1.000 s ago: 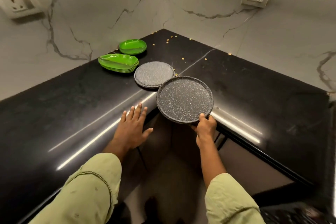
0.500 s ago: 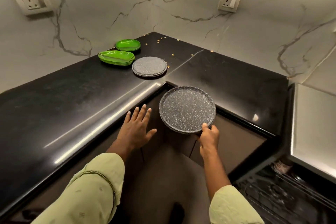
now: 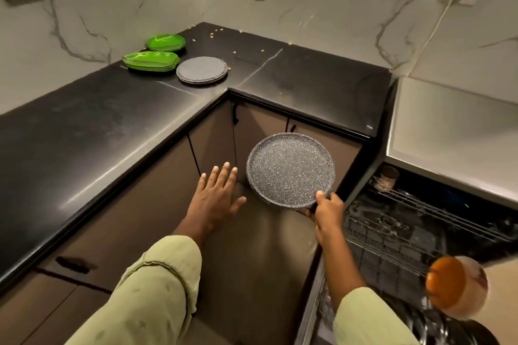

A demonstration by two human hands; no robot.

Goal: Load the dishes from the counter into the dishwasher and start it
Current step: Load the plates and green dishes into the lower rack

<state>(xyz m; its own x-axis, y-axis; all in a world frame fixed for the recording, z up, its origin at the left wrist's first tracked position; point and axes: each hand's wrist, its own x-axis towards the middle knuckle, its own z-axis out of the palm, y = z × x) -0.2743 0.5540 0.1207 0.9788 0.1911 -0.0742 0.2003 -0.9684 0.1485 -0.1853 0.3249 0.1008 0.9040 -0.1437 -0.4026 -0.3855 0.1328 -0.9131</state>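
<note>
Head view, looking down into the inner corner of an L-shaped black surface [image 3: 84, 126]. The speckled plate [image 3: 290, 169] is round and dark grey, flecked all over with white, with a low raised rim. Its top face is turned up toward the camera and tips slightly. It hangs in the air in front of the brown cabinet doors [image 3: 260, 126], below the corner of the surface, just past picture centre toward 4 o'clock.

The right hand [image 3: 328, 211] grips the plate at its 5 o'clock edge. The thumb lies on top of the rim and the fingers are curled underneath, clamped on the plate. The forearm runs back toward 5 o'clock into a pale green sleeve [image 3: 364, 319].

The left hand [image 3: 217, 199] floats palm down at the plate's 9 o'clock, near it but not touching. Its fingers [image 3: 223, 176] are straight and a little apart, the thumb is spread out toward the plate, and it holds nothing.

On the surface, toward 11 o'clock, lies a stack of grey plates [image 3: 201, 69]. At its 9 o'clock, just beside it, sits a stack of green leaf-shaped plates [image 3: 151, 61], with a round green plate [image 3: 166, 42] behind those. Pale crumbs [image 3: 212, 34] dot the back corner.

At 4 o'clock the dishwasher rack [image 3: 406, 232] stands pulled out, with a dark mug [image 3: 388, 178] at its far end. A blurred orange bowl [image 3: 454, 286] shows at the rack's near right.
</note>
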